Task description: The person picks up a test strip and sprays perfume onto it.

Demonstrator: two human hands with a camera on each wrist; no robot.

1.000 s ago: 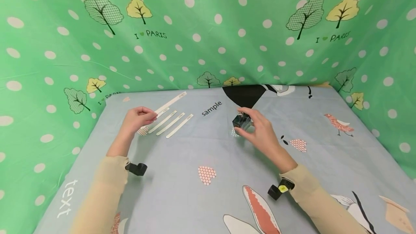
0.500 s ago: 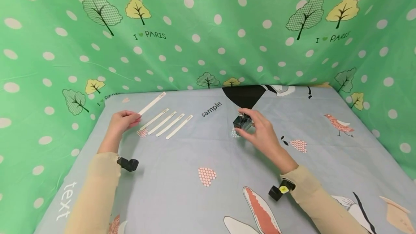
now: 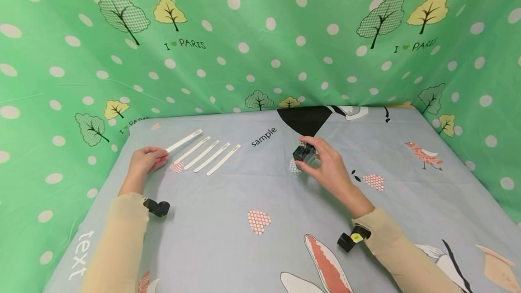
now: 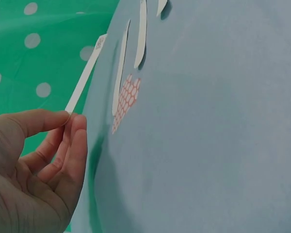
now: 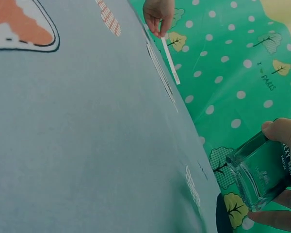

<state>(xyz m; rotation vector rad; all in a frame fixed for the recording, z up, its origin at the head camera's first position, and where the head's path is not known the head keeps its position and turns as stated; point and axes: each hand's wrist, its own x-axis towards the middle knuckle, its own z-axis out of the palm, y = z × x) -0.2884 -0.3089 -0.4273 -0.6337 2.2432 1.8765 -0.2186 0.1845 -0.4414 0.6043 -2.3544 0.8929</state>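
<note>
My left hand (image 3: 147,161) pinches a white perfume test strip (image 3: 184,141) by one end, between thumb and fingertips. In the left wrist view, the strip (image 4: 85,75) stands out from the fingers, with small dark print at its far tip. Several more test strips (image 3: 218,160) lie side by side on the cloth, just right of that hand. At the middle right, my right hand (image 3: 330,166) grips a dark glass perfume bottle (image 3: 302,153) above the cloth. In the right wrist view, the bottle (image 5: 264,167) has white lettering, and part of it is hidden behind the fingers.
A grey-blue printed cloth (image 3: 211,220) covers the table. Green dotted fabric (image 3: 260,44) hangs at the back and on both sides. A small black camera (image 3: 158,208) is strapped to the left wrist, and another camera (image 3: 348,241) to the right.
The left hand has moved left with the test strip, from over the lying strips to beside them, and the strip has lowered. My right hand with the perfume bottle has stayed nearly still.
</note>
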